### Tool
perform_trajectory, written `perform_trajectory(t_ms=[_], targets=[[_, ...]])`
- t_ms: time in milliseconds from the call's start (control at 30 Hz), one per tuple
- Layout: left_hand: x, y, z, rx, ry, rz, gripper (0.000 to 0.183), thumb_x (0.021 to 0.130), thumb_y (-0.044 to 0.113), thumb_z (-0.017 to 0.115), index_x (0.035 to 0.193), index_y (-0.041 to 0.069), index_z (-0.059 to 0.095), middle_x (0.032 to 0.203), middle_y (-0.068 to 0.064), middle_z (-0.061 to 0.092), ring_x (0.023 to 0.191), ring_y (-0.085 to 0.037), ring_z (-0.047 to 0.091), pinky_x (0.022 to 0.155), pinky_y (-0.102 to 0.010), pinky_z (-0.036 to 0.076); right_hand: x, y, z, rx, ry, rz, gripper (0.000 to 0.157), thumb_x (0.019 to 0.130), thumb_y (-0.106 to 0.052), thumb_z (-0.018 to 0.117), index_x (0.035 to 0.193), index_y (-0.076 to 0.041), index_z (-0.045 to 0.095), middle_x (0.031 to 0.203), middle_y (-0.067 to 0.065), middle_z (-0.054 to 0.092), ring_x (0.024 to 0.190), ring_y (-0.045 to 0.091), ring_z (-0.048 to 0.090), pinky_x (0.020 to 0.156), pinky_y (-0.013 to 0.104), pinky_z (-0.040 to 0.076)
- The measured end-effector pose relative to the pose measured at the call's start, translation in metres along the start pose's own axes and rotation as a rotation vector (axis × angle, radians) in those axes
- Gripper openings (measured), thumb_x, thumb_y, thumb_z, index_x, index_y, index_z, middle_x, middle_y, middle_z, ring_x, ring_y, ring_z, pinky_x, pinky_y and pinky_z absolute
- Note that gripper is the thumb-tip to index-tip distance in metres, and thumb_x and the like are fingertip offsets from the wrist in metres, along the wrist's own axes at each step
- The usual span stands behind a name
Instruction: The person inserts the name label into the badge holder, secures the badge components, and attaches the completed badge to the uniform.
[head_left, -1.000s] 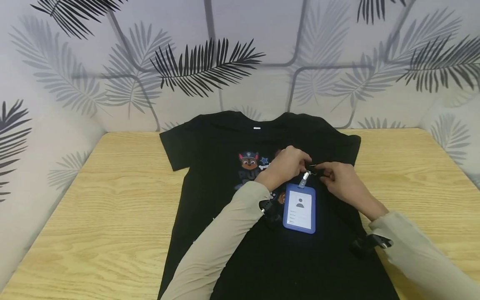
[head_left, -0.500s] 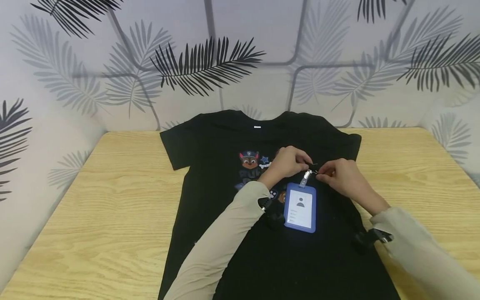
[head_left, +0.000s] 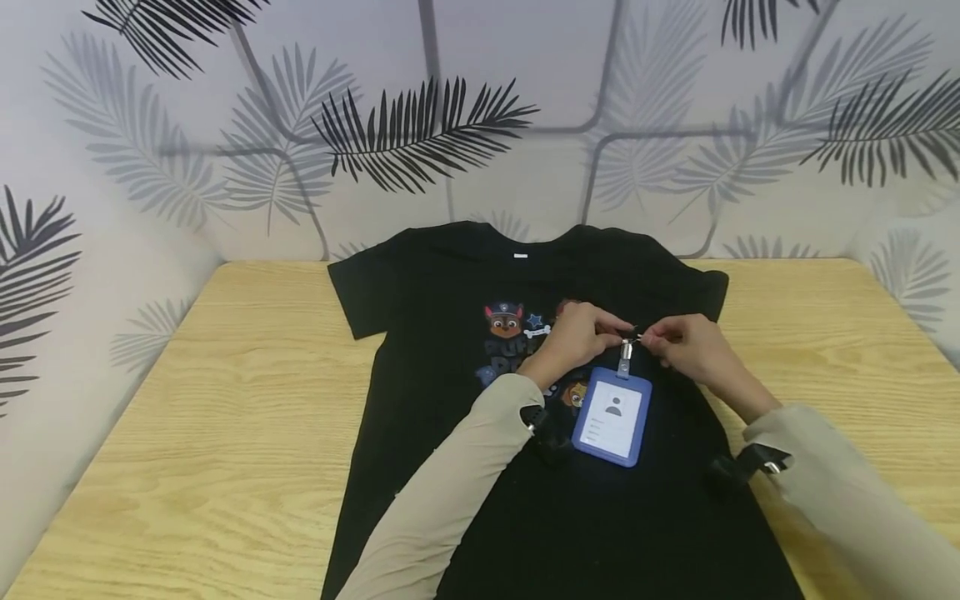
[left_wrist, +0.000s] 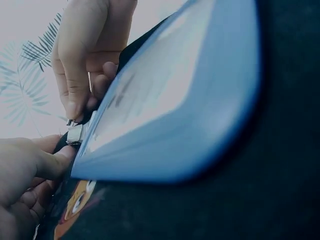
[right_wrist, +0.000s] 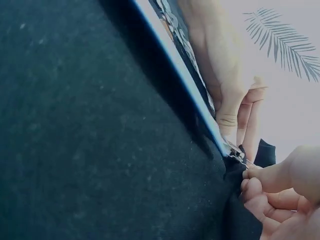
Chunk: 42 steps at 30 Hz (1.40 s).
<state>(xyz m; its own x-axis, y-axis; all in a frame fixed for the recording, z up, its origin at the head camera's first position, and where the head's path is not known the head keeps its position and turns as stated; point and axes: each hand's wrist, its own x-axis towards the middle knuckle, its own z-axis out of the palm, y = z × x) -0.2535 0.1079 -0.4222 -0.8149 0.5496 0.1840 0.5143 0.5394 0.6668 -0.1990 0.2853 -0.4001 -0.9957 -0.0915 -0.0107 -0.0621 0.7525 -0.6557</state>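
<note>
A blue badge holder (head_left: pixel 613 417) with a white card lies on the chest of a black T-shirt (head_left: pixel 495 483). Its metal clip (head_left: pixel 626 353) points up between the two hands. My left hand (head_left: pixel 577 340) pinches the clip's top end, close against the shirt fabric. From the right, my right hand (head_left: pixel 693 346) pinches a thin metal safety pin (right_wrist: pixel 248 163) at the clip, with thumb and forefinger. In the left wrist view a bunched black fold shows beside the clip (left_wrist: pixel 76 134). Fingers hide most of the pin, so whether it passes through the cloth cannot be told.
The shirt is spread flat on a wooden table (head_left: pixel 247 400), its collar at the far edge. A cartoon dog print (head_left: pixel 503 321) covers its chest, partly under my left hand. Behind the table stands a wall (head_left: pixel 525 50) with leaf patterns.
Both hands stay at the clip. The badge holder has tilted, its lower end swinging left. My right fingertips have moved in closer to the left ones. The whole view has shifted slightly.
</note>
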Motion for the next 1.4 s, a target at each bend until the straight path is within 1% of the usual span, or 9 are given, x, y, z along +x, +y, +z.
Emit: perform_trajectory(t_ms=[133, 267, 533, 667, 767, 900, 1100, 1233, 1400], targets=[[0.001, -0.002, 0.001, 0.047, 0.016, 0.063, 0.021, 0.088, 0.008, 0.07, 0.108, 0.013, 0.075, 0.104, 0.0, 0.072, 0.077, -0.003, 0.057, 0.064, -0.009, 0.043, 0.002, -0.001, 0.0, 0.047, -0.005, 0.027, 0.021, 0.097, -0.007, 0.054, 0.104, 0.011, 0.063, 0.087, 0.017, 0.062, 0.068, 0.017, 0.056, 0.058, 0.023, 0.05], [0.003, -0.003, 0.001, 0.093, 0.02, 0.114, 0.02, 0.088, 0.008, 0.071, 0.106, 0.014, 0.076, 0.103, 0.001, 0.073, 0.084, -0.003, 0.061, 0.068, -0.009, 0.044, 0.004, 0.0, 0.0, 0.122, -0.014, 0.058, 0.023, 0.097, -0.003, 0.052, 0.109, 0.015, 0.06, 0.092, 0.02, 0.063, 0.069, 0.014, 0.057, 0.06, 0.021, 0.053], [0.005, -0.001, 0.0, 0.18, -0.022, 0.177, 0.019, 0.089, 0.006, 0.068, 0.106, 0.013, 0.075, 0.103, 0.001, 0.073, 0.095, -0.006, 0.064, 0.077, -0.01, 0.046, 0.005, 0.003, 0.002, 0.212, -0.019, 0.076, 0.025, 0.097, -0.001, 0.053, 0.113, 0.017, 0.057, 0.097, 0.022, 0.062, 0.069, 0.012, 0.057, 0.062, 0.019, 0.053], [0.005, 0.001, -0.001, 0.223, -0.029, 0.206, 0.021, 0.09, 0.005, 0.067, 0.109, 0.012, 0.073, 0.104, 0.001, 0.072, 0.088, -0.004, 0.062, 0.073, -0.01, 0.044, 0.004, 0.003, 0.002, 0.233, -0.013, 0.068, 0.024, 0.096, 0.001, 0.053, 0.113, 0.018, 0.057, 0.098, 0.023, 0.063, 0.069, 0.011, 0.057, 0.062, 0.019, 0.053], [0.004, 0.001, -0.001, 0.209, -0.027, 0.193, 0.021, 0.091, 0.006, 0.067, 0.11, 0.012, 0.073, 0.106, 0.001, 0.072, 0.084, -0.002, 0.059, 0.068, -0.009, 0.041, 0.005, 0.004, 0.002, 0.235, -0.015, 0.067, 0.024, 0.097, 0.001, 0.052, 0.113, 0.017, 0.057, 0.097, 0.021, 0.063, 0.068, 0.01, 0.057, 0.062, 0.019, 0.053], [0.0, -0.001, -0.002, 0.131, -0.056, 0.148, 0.023, 0.093, 0.007, 0.064, 0.114, 0.01, 0.071, 0.105, -0.002, 0.071, 0.085, -0.005, 0.06, 0.068, -0.01, 0.043, 0.006, 0.004, 0.002, 0.209, -0.03, 0.081, 0.023, 0.097, -0.001, 0.051, 0.111, 0.016, 0.058, 0.093, 0.018, 0.063, 0.068, 0.011, 0.057, 0.061, 0.02, 0.053], [-0.01, -0.002, -0.008, 0.173, -0.152, 0.127, 0.045, 0.094, 0.013, 0.064, 0.137, 0.014, 0.055, 0.113, -0.004, 0.058, 0.098, -0.011, 0.056, 0.082, -0.016, 0.043, 0.007, 0.003, 0.001, 0.128, -0.044, 0.072, 0.021, 0.097, -0.004, 0.051, 0.108, 0.013, 0.06, 0.091, 0.018, 0.062, 0.068, 0.016, 0.058, 0.06, 0.022, 0.053], [-0.017, -0.001, -0.01, 0.195, -0.196, 0.103, 0.056, 0.094, 0.018, 0.063, 0.146, 0.015, 0.042, 0.128, -0.007, 0.048, 0.109, -0.014, 0.051, 0.087, -0.019, 0.043, 0.006, 0.004, 0.0, 0.031, -0.024, 0.033, 0.021, 0.097, -0.009, 0.055, 0.107, 0.008, 0.061, 0.086, 0.016, 0.063, 0.066, 0.018, 0.056, 0.057, 0.026, 0.05], [-0.023, -0.003, -0.011, 0.218, -0.211, 0.047, 0.065, 0.096, 0.025, 0.059, 0.152, 0.014, 0.028, 0.142, -0.009, 0.037, 0.128, -0.02, 0.037, 0.102, -0.028, 0.037, 0.007, 0.008, -0.002, -0.155, 0.055, -0.068, 0.023, 0.094, -0.009, 0.058, 0.112, 0.005, 0.061, 0.07, 0.009, 0.06, 0.057, 0.019, 0.052, 0.051, 0.03, 0.041]])
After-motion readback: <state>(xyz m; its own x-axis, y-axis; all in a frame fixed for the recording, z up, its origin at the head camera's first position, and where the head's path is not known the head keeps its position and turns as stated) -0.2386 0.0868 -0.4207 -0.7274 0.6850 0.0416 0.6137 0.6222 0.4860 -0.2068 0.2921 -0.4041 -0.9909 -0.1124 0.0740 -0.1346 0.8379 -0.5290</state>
